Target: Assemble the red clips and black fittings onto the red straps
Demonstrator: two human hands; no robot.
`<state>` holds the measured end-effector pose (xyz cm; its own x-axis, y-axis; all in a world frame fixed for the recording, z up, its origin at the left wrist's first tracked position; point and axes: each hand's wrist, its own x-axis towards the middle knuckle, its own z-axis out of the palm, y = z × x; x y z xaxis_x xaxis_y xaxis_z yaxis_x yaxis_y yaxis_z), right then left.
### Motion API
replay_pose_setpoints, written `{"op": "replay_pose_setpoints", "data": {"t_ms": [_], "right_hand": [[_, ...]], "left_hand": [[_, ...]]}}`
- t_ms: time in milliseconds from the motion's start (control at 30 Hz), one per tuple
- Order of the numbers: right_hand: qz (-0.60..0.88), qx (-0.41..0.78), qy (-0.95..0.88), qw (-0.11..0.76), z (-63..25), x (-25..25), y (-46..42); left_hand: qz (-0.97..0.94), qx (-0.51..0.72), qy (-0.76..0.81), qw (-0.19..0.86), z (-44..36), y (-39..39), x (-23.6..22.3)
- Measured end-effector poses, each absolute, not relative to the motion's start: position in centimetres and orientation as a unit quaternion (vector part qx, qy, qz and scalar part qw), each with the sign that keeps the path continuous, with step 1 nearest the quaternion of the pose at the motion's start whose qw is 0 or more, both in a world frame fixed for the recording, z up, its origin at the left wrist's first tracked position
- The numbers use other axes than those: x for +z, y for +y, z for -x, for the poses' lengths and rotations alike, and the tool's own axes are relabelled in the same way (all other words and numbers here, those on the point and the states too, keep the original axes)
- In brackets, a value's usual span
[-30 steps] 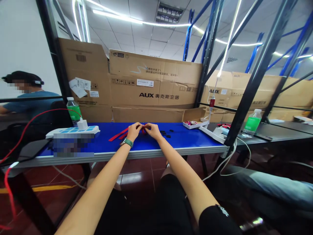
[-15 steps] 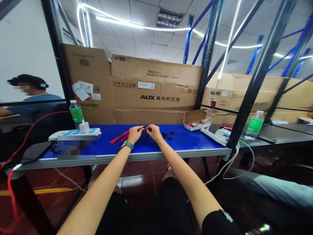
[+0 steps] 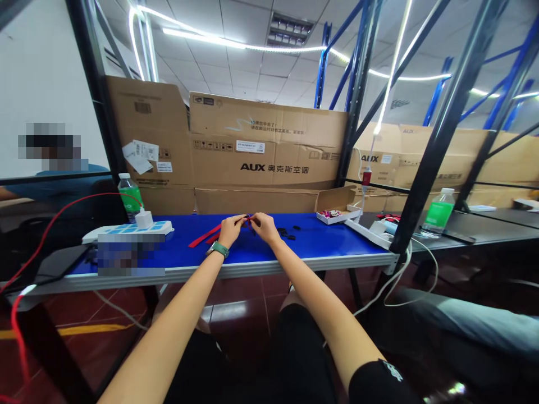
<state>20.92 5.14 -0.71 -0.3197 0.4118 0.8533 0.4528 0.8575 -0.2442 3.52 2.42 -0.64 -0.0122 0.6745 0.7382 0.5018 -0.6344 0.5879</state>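
Hands (image 3: 263,226) pinching red strap (image 3: 205,235), above bench edge (image 3: 269,267)

Two flat red straps (image 3: 205,236), right ends pinched, trailing left.

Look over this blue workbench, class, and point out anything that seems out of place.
The red cable stands out: it runs from the white plug on the power strip, loops loosely past the end of the blue workbench and droops towards the floor, where it might snag.

Head view, forward-down, at left hand (image 3: 231,230), right hand (image 3: 265,227)
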Motion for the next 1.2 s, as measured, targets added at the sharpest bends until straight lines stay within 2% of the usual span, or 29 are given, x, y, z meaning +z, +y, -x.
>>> {"op": "replay_pose_setpoints", "data": {"t_ms": [333,567,1000,1200], "right_hand": [[0.248,-0.046,-0.789,0.560,-20.4,0.1,3.1],[0.243,-0.054,-0.797,0.550,-20.4,0.0,3.2],[0.277,-0.064,-0.806,0.519,-20.4,-0.5,4.0],[0.322,-0.032,-0.806,0.495,-20.1,-0.7,4.9]], "left_hand": [[-0.684,0.592,0.426,-0.002,-3.5,2.1,-0.3],[-0.683,0.588,0.432,-0.035,-3.4,2.2,-0.5],[-0.716,0.562,0.415,0.018,-3.5,2.3,-0.7],[-0.736,0.534,0.416,0.001,-3.3,3.0,-1.4]]}}
